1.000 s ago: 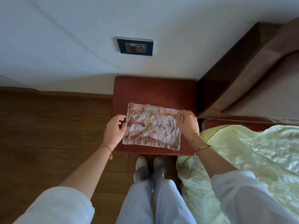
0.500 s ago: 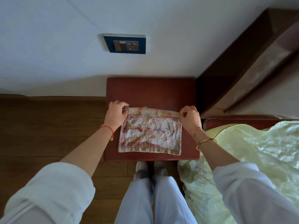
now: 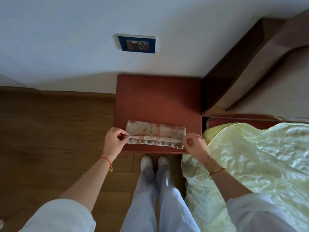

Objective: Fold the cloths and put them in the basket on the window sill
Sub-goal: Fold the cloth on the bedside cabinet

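Both far corners of patterned cloth (image 3: 155, 133) drawn forward, halving it on red bedside table (image 3: 158, 97); left hand (image 3: 113, 141) and right hand (image 3: 194, 144) pinching those corners (basket unseen, so more folding likely).

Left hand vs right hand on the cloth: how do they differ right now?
The left hand pinches the left end of the cloth; the right hand pinches its right end. The left wrist has a red string bracelet; the right has a gold bangle. The left hand sits slightly farther from the body than the right. Both hold the folded-over edge in a fingertip grip above the red table.
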Demonstrator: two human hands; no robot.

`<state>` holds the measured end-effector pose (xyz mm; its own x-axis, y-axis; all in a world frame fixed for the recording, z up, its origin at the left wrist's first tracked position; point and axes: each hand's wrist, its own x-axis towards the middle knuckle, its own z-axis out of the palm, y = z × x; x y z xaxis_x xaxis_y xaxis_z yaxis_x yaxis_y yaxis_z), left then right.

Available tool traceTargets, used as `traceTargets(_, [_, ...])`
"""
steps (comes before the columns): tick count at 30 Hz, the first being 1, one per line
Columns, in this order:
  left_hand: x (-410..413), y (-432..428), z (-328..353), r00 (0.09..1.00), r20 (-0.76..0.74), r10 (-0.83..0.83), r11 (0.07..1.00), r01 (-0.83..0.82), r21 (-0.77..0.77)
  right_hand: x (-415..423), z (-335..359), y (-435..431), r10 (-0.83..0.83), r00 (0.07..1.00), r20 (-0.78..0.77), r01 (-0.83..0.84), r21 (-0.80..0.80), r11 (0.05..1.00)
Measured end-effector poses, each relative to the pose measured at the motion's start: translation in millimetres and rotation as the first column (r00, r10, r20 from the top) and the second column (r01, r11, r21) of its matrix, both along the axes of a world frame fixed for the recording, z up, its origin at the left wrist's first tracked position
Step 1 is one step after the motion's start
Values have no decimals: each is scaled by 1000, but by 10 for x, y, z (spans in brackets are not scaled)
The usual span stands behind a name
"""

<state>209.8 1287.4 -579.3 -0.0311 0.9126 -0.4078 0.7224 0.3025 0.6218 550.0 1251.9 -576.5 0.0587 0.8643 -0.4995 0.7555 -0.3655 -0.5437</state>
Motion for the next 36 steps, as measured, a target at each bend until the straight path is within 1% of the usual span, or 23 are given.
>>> traceTargets(4, [8,-251,-116,998,-39,50,998,-51,-41,-48,-109,-171,41,999,21,-40,-12,999])
traceTargets(6, [29,-312,-174,993,-18,114,991,-115,-75,-58,-159,-215,65,997,30,-64,-27,998])
traceTargets(9, [85,-348,-183,981,57,185,978,-178,-106,-76,-166,-194,60,997,45,-59,-12,998])
traceTargets(12, [130,-345,-210,934,168,317,942,-288,-172,-194,-76,-1,55,997,49,-56,27,998])
traceTargets(14, [157,-336,-241,868,213,449,886,-403,-229,-357,-17,197,86,996,35,-88,59,994])
traceTargets(17, [240,-297,-255,689,272,671,738,-591,-325,-683,48,510,144,990,-6,-143,85,986])
traceTargets(18, [274,-285,-251,631,288,720,693,-638,-335,-802,54,611,168,985,-26,-166,68,984])
traceTargets(19, [301,-275,-258,597,288,749,663,-673,-328,-923,46,703,198,979,-48,-195,53,979])
traceTargets(20, [331,-265,-270,585,279,762,648,-693,-317,-1030,24,780,228,972,-63,-225,45,973])
traceTargets(21, [352,-253,-281,583,270,767,642,-699,-315,-1134,-11,844,260,963,-74,-258,38,965])
traceTargets(23, [358,-226,-355,590,246,769,637,-679,-365,-1346,-86,953,323,944,-74,-323,10,946])
traceTargets(25, [336,-199,-428,647,207,734,665,-623,-412,-1529,-139,1027,370,926,-72,-371,-8,929])
traceTargets(27, [308,-176,-449,710,195,676,714,-567,-411,-1665,-170,1077,402,914,-58,-405,-35,914])
traceTargets(28, [294,-164,-450,726,202,658,730,-548,-408,-1714,-190,1096,417,908,-48,-419,-61,906])
traceTargets(30, [266,-137,-421,723,239,648,738,-518,-432,-1772,-219,1118,451,892,-25,-451,-106,886])
traceTargets(32, [239,-97,-356,690,292,662,724,-488,-488,-1783,-233,1136,470,882,-27,-470,-112,876])
traceTargets(34, [201,-51,-263,661,342,667,718,-450,-531,-1747,-182,1147,422,903,-84,-429,-83,900])
traceTargets(36, [170,10,-146,663,369,651,722,-390,-571,-1656,-79,1162,343,926,-159,-357,-65,932])
